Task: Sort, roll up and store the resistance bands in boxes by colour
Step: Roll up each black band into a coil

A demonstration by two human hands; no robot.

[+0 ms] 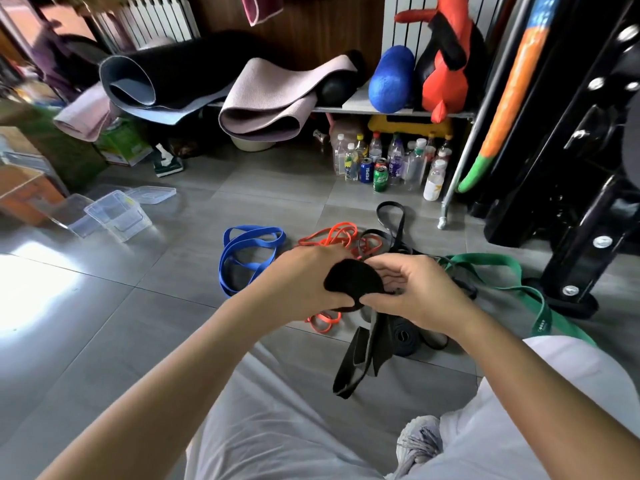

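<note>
A wide black band [353,282] is partly wound into a roll between my hands. My left hand [304,282] grips the roll from the left, and my right hand [412,292] pinches its lower edge. The loose tail [360,355] hangs down to the floor. On the grey tiles lie blue bands [247,254], orange bands [332,237], more black bands [391,220] and a green band [502,268]. A coiled black roll [405,336] sits under my right wrist. Clear plastic boxes [116,216] stand at the left, and a lid [152,195] lies behind them.
A low shelf [398,112] holds rolled yoga mats, a blue foam roller and a red bag. Bottles and cans [388,164] crowd beneath it. A black machine frame [571,209] stands at the right. Cardboard boxes [27,168] sit at the left. My legs fill the foreground.
</note>
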